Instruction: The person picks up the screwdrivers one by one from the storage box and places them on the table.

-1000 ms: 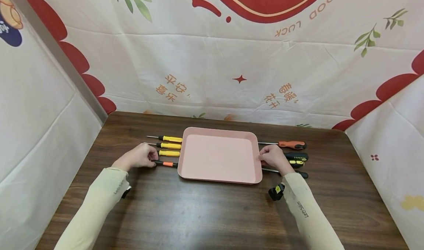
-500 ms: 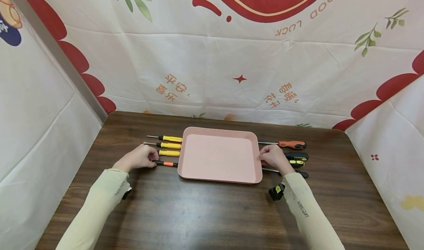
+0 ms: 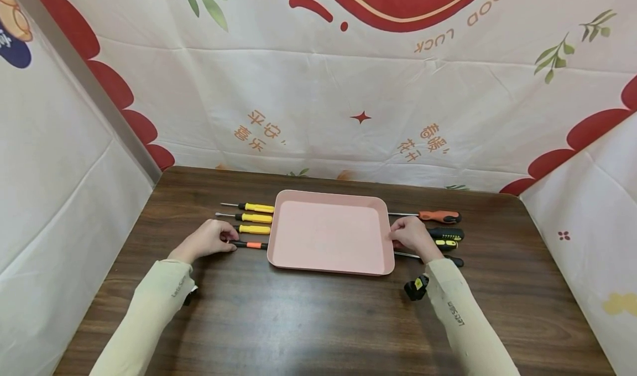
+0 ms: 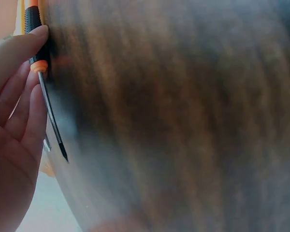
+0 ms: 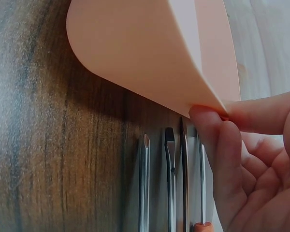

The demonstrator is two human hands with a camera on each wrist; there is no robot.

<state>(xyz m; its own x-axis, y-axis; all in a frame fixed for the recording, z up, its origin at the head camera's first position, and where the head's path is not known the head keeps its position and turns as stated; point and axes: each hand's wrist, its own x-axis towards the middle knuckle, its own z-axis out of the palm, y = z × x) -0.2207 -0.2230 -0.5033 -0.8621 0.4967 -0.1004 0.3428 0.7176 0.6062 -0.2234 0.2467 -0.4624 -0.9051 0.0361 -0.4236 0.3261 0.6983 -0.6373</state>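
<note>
Fingers of the left hand (image 3: 206, 240) are pinching the black-and-orange screwdriver (image 3: 249, 245) lying left of the pink tray (image 3: 330, 232); the right hand (image 3: 410, 235) is gripping the tray's right rim; lifting the screwdriver looks next.

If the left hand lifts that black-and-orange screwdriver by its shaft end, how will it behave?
The black-and-orange screwdriver is likely stiff, with a thin straight metal shaft. Pinched near the shaft by the left hand, the thicker handle end would probably dip. Its round shape may roll on the smooth table if nudged sideways.
</note>
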